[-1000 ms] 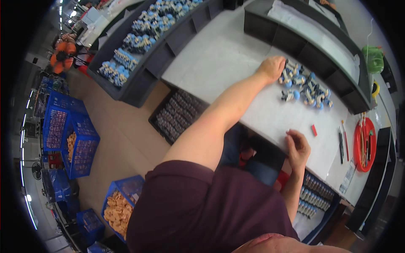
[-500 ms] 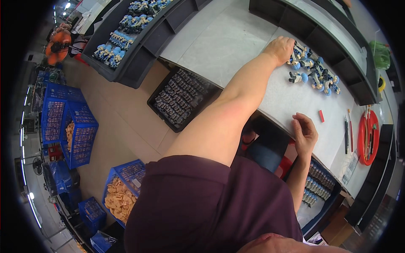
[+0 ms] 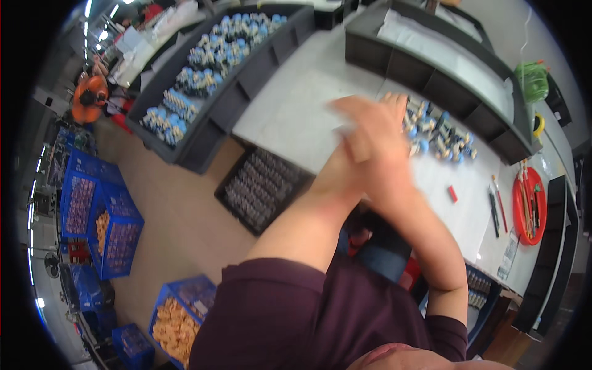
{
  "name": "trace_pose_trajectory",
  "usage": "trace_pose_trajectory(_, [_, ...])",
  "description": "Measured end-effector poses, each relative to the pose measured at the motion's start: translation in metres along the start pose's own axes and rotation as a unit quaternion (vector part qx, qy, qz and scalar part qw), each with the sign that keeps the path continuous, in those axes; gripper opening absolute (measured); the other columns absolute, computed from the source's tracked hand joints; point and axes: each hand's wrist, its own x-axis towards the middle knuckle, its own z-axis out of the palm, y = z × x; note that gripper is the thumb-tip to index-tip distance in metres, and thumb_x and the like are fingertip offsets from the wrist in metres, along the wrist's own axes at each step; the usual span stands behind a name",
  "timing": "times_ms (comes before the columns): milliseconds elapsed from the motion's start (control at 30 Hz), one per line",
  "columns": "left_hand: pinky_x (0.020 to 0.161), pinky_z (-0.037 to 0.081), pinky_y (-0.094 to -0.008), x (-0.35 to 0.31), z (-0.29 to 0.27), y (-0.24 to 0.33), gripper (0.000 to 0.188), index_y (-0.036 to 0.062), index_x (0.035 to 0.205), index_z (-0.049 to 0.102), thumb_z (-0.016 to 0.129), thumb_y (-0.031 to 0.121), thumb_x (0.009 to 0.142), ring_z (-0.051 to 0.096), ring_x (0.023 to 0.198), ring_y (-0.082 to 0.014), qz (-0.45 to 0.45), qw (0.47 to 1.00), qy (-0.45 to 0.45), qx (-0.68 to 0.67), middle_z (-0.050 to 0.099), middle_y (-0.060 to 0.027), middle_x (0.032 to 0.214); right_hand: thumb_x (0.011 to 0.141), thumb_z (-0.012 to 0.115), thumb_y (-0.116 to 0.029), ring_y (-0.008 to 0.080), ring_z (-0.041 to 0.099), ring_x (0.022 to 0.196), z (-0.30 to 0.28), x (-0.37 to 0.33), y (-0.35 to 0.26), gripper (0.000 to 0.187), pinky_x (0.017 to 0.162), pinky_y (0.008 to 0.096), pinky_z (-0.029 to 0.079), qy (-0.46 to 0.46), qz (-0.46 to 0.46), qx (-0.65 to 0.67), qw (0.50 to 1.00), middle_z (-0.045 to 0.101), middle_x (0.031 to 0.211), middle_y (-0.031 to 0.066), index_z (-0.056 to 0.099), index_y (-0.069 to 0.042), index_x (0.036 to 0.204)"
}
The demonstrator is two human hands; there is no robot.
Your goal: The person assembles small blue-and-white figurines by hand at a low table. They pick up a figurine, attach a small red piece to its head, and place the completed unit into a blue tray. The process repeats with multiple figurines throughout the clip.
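Blue-haired figurines [image 3: 441, 139] lie in a loose pile on the pale worktable [image 3: 293, 92]. My left hand [image 3: 395, 106] reaches to the pile's left edge; its fingertips show beside the figurines, but most of it is hidden behind my right hand, so any grip cannot be made out. Crossing over my left forearm, my right hand [image 3: 373, 139] is smeared by motion. Its fingers point left with the thumb apart, and nothing shows in it. A small red block [image 3: 452, 193] lies on the table near the pile.
A dark grey bin [image 3: 216, 117] at left holds rows of figurines. Another grey tray [image 3: 431, 74] stands behind the pile. At right are brushes [image 3: 498, 203] and a red dish [image 3: 541, 216]. Below the table edge sits a black crate [image 3: 262, 191]; blue baskets [image 3: 123, 228] stand on the floor.
My right hand has risen from the table's near edge and swung left across my left forearm. My left hand remains at the pile. The view has shifted, showing more of the left bin.
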Motion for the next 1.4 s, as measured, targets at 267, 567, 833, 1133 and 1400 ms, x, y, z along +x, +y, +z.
trace_pose_trajectory(267, [0.076, 0.045, -0.0410, 0.004, -0.016, 0.002, 0.015, 0.0029, 0.096, 0.053, 0.045, 0.010, 0.085, 0.054, 0.086, -0.0327, -0.027, 0.998, -0.049, -0.016, 0.058, -0.0151, 0.089, 0.074, 0.050, -0.011, 0.0260, 0.048, 0.109, 0.038, 0.033, -0.047, 0.040, 0.089, 0.0397, 0.038, -0.173, -0.216, 0.000, 0.961, 0.048, 0.118, 0.0135, 0.051, -0.005, 0.114])
trace_pose_trajectory(567, [0.076, 0.044, -0.0419, 0.007, -0.010, 0.006, 0.011, 0.0040, 0.088, 0.049, 0.044, 0.014, 0.088, 0.052, 0.086, -0.0321, -0.035, 0.998, -0.031, -0.036, 0.056, -0.0142, 0.084, 0.074, 0.052, -0.011, 0.0264, 0.049, 0.109, 0.032, 0.032, -0.068, 0.045, 0.094, 0.0409, 0.036, -0.129, -0.179, 0.016, 0.975, 0.050, 0.121, 0.0153, 0.051, -0.006, 0.118])
trace_pose_trajectory(833, [0.077, 0.044, -0.0408, 0.019, 0.010, 0.025, 0.016, 0.0018, 0.095, 0.053, 0.045, 0.014, 0.088, 0.053, 0.086, -0.0334, -0.025, 0.996, -0.049, -0.072, 0.059, -0.0147, 0.089, 0.072, 0.051, -0.009, 0.0286, 0.049, 0.107, 0.019, -0.006, 0.041, 0.042, 0.089, 0.0408, 0.037, -0.127, -0.069, -0.180, 0.973, 0.049, 0.120, 0.0149, 0.052, -0.005, 0.114])
trace_pose_trajectory(1133, [0.080, 0.044, -0.0421, 0.008, 0.019, -0.009, 0.017, 0.0025, 0.094, 0.055, 0.046, 0.014, 0.086, 0.052, 0.086, -0.0343, -0.017, 0.993, -0.064, -0.099, 0.057, -0.0162, 0.090, 0.069, 0.066, -0.004, 0.0328, 0.048, 0.110, -0.050, -0.022, 0.095, 0.051, 0.092, 0.0401, 0.039, -0.087, 0.183, -0.025, 0.979, 0.055, 0.114, 0.0157, 0.050, -0.002, 0.117])
trace_pose_trajectory(1400, [0.080, 0.044, -0.0410, 0.012, -0.003, 0.001, 0.020, 0.0036, 0.099, 0.055, 0.048, 0.017, 0.086, 0.054, 0.090, -0.0329, -0.060, 0.989, -0.112, -0.082, 0.058, -0.0155, 0.095, 0.082, 0.054, -0.053, 0.0274, 0.042, 0.120, -0.027, -0.003, 0.106, 0.075, 0.092, 0.0388, 0.041, -0.105, 0.368, 0.500, 0.777, 0.039, 0.134, 0.0168, 0.030, -0.007, 0.137])
